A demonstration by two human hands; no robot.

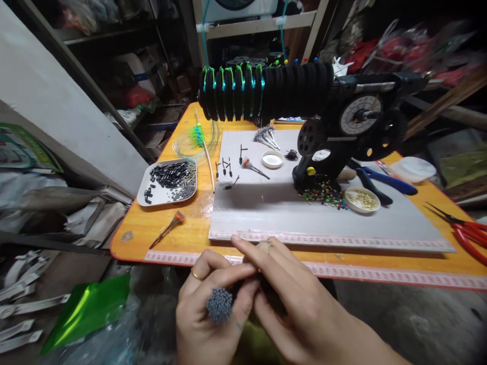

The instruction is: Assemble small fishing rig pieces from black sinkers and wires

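Note:
My left hand (pixel 207 309) is closed round a tight bundle of thin grey rods (pixel 219 304), their round ends facing up. My right hand (pixel 297 299) lies over the left one, its fingers pinched against the bundle's side near the front edge of the orange table (pixel 178 233). What the right fingertips hold is hidden. A ring shows on a left finger.
A grey mat (pixel 304 218) carries a black winding machine (pixel 304 96) with foam spools, coloured beads (pixel 323 195), a white cap (pixel 272 159) and a dish of gold bits (pixel 362 199). A tray of black tubes (pixel 169 180) sits left. Blue pliers (pixel 384 180) and red pliers (pixel 466 230) lie right.

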